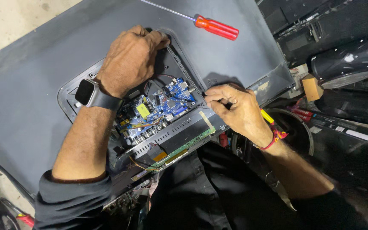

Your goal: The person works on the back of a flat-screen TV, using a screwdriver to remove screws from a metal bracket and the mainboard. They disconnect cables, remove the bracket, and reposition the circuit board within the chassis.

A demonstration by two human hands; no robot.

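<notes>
- The left hand (130, 57), wearing a dark smartwatch (88, 93) on its wrist, is lying curled over the upper edge of the opening in the grey television back panel (30, 81), fingers pressed together against the rim.
- The blue circuit board (160, 106) is sitting inside that opening, just below the left hand.
- The right hand (237, 108) is pinching a yellow-handled screwdriver (267, 116) at the right edge of the circuit board.
- A red-handled screwdriver (216, 27) is lying on the panel, well above the circuit board, apart from both hands.
</notes>
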